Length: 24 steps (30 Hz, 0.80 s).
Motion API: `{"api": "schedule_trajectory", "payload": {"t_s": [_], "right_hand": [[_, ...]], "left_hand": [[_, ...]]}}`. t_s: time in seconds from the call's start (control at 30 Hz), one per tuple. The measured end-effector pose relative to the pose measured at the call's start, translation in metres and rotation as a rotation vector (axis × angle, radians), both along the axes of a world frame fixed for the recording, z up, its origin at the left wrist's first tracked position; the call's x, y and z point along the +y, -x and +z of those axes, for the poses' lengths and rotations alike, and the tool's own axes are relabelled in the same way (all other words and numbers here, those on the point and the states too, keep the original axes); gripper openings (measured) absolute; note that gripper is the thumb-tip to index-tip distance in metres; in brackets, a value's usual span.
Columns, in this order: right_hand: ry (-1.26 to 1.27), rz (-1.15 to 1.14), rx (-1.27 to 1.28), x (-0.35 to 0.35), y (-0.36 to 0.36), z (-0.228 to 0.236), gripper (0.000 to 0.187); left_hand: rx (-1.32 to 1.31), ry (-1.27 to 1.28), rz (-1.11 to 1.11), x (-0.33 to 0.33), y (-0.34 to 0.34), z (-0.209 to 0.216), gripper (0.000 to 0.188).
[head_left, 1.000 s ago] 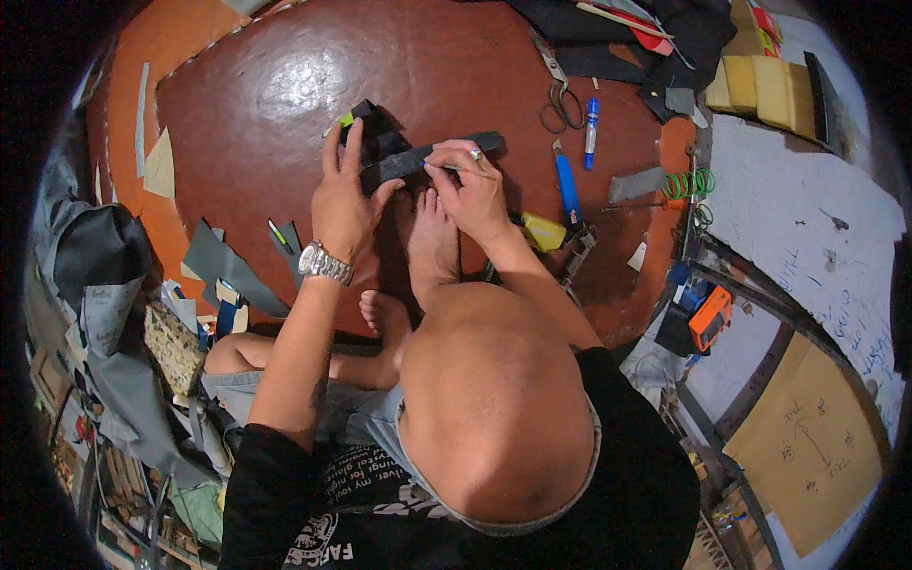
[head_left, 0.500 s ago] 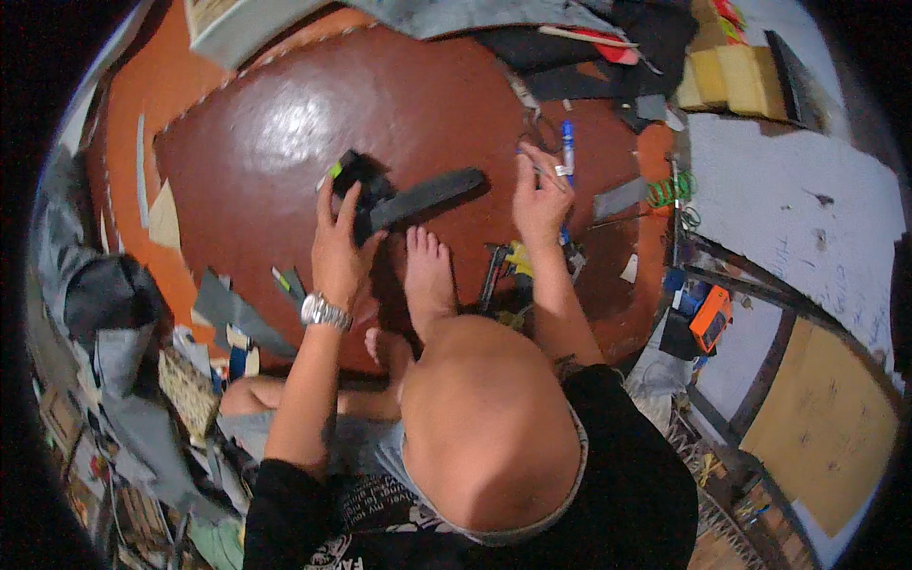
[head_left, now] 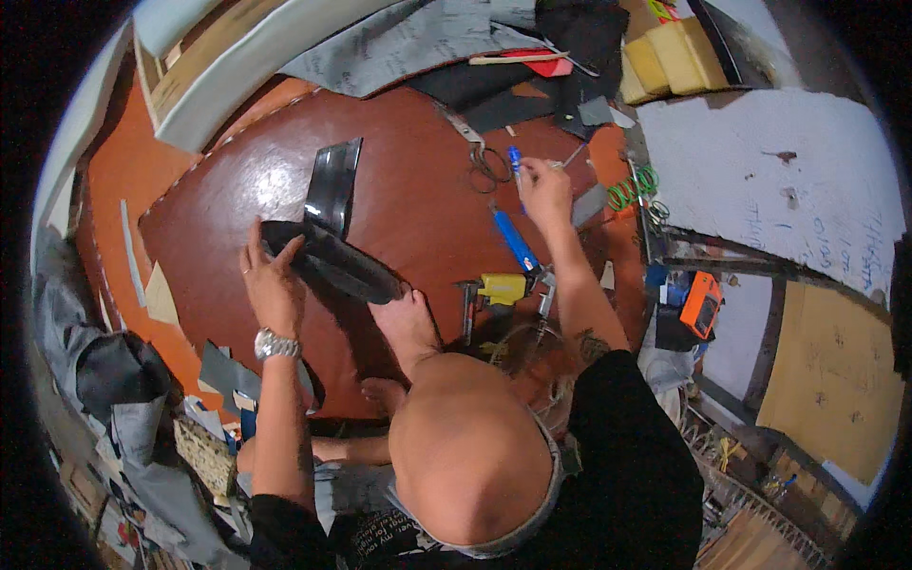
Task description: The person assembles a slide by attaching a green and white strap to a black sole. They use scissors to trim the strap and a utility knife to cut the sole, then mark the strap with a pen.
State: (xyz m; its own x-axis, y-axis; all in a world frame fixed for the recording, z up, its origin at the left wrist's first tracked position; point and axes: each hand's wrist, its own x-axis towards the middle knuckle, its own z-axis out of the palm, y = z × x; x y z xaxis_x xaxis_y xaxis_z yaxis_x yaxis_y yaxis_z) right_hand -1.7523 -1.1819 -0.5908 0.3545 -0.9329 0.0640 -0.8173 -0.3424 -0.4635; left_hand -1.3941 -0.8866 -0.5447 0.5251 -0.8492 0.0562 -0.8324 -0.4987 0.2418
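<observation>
My left hand (head_left: 274, 285) is closed on the matte end of a black angled piece, a dark strip (head_left: 347, 266) with a glossy flat part (head_left: 332, 185) joined to it. The far end of the strip touches my bare foot (head_left: 408, 323). My right hand (head_left: 548, 195) has its fingertips pinched on a blue pen (head_left: 516, 163), and a thin stick (head_left: 574, 155) juts out from the same hand. Just left of the pen lie scissors (head_left: 487, 169). A blue cylindrical tool (head_left: 514, 237) is below them.
A yellow-and-black staple gun (head_left: 503, 289) lies on the brown padded surface (head_left: 190, 247) by my right forearm. Fabric scraps (head_left: 408, 47) and yellow foam blocks (head_left: 674, 59) are at the back. A green coil (head_left: 632, 190) and an orange box (head_left: 700, 304) sit to the right.
The black piece has been turned, so its strip points toward my foot and its glossy part points away. My right hand's fingers have come to the blue pen. The whole view has shifted.
</observation>
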Motion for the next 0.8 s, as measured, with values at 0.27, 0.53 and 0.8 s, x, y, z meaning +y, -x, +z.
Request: {"api": "schedule_trajectory", "payload": {"t_s": [0.27,0.53,0.8], "right_hand": [[0.204,-0.039,0.107,0.019,-0.090,-0.013,0.042],[0.184,-0.193,0.025,-0.002,-0.034,-0.008,0.033],[0.011,-0.302,0.285,0.072,0.097,0.011,0.029]], "left_hand": [[0.453,0.213,0.499,-0.015,0.089,0.001,0.079],[0.521,0.156,0.545,-0.007,0.089,0.010,0.096],[0.580,-0.056,0.081,0.023,0.063,-0.006,0.063]]}}
